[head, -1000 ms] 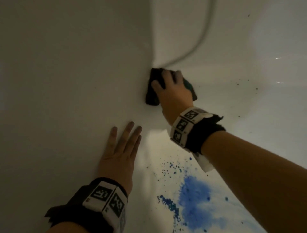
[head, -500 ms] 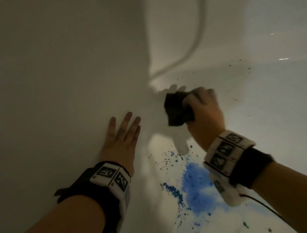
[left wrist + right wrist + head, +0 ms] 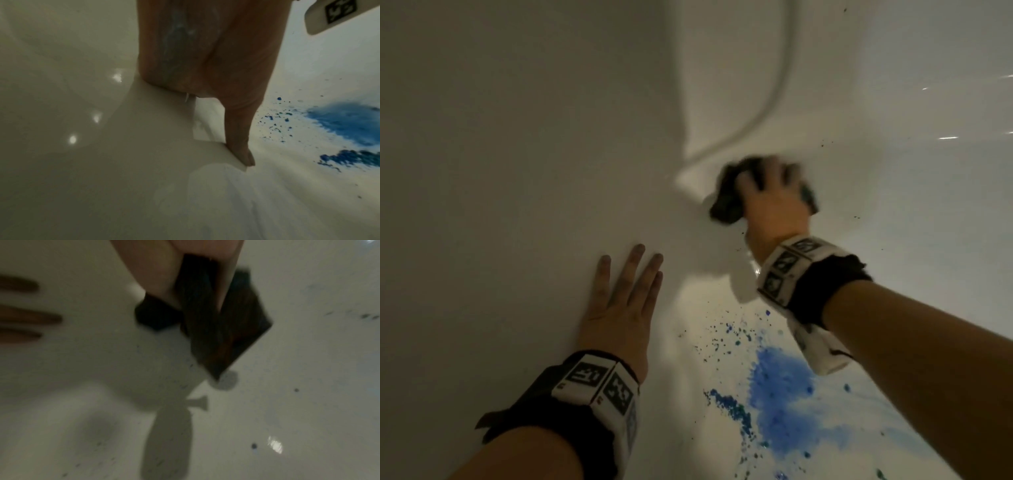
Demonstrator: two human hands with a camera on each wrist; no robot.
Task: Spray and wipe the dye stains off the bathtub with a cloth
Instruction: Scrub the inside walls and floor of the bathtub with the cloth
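A big blue dye stain (image 3: 780, 387) with scattered blue drops spreads over the floor of the white bathtub (image 3: 517, 171). Above it my right hand (image 3: 770, 178), blurred by motion, grips a dark cloth (image 3: 726, 202) and presses it on the tub surface. In the right wrist view the cloth (image 3: 222, 324) sits between thumb and fingers. My left hand (image 3: 631, 270) lies flat on the tub's side wall with straight, dye-smudged fingers. In the left wrist view its thumb (image 3: 240, 138) touches the wall beside the stain (image 3: 345, 123).
Small dark specks (image 3: 825, 144) dot the tub beyond and right of the cloth, and show as spots (image 3: 254, 445) in the right wrist view. A white curved line, a hose or a ridge (image 3: 774, 92), runs down the far end.
My right hand lifted the cloth off the tub corner, swung it toward me and to the right, then put it back on the surface further right. The left hand stayed flat on the wall.
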